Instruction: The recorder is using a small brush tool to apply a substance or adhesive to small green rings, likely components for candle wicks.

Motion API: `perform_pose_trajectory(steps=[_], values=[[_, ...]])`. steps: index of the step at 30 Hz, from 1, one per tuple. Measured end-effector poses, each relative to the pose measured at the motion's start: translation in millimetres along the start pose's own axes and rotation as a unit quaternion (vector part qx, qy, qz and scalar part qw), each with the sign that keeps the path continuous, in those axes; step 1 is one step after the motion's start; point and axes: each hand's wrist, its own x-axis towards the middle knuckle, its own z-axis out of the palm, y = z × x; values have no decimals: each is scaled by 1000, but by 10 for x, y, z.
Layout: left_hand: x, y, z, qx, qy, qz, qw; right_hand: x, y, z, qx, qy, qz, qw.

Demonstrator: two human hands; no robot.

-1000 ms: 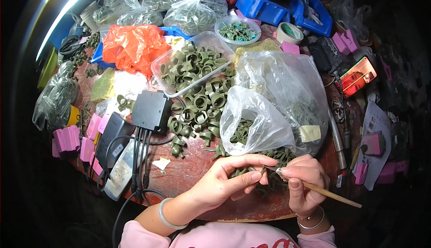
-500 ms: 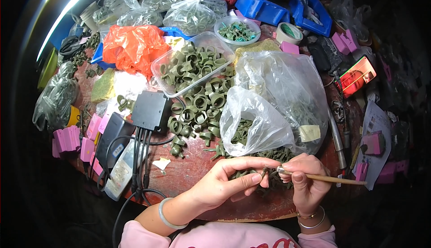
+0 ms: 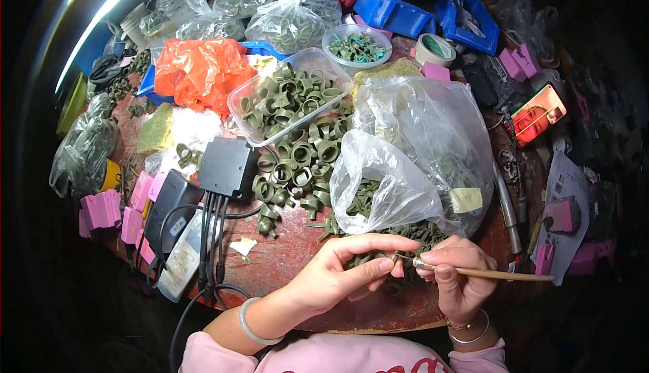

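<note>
My left hand (image 3: pixel 341 268) is closed in a pinch, holding a small dark green piece at its fingertips; the fingers hide most of it. In my right hand (image 3: pixel 461 271) is a needle tool with a wooden handle (image 3: pixel 507 275) and a metal collar. Its thin needle points left at the piece; whether it touches I cannot tell. Beneath and behind both hands lies a heap of small green pieces (image 3: pixel 422 232). They spill beside the mouth of a clear plastic bag (image 3: pixel 385 170), which holds more of them.
Green rings (image 3: pixel 297 163) are piled left of the bag, below a clear tub (image 3: pixel 247 130) filled with more. A black box (image 3: pixel 226 165) with cables stands at the left. Blue bins (image 3: pixel 395 15) and a tape roll (image 3: pixel 435 50) are at the back; a lit phone (image 3: pixel 537 115) leans at right.
My right hand has drawn the needle tool slightly right and down, away from my left fingertips, so more of the needle shows. My left hand has barely moved.
</note>
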Motion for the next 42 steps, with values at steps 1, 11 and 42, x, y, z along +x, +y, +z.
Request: perform_pose_trajectory(steps=[1,11,42], values=[[1,-5,1,0,1,1,1000,-5,-10,-2,19,-2,23,1000],[4,-17,-12,35,26,3,999,19,36,32,32,-56,-45,997],[-5,18,14,-40,16,-29,999,4,17,16,12,32,18,999]])
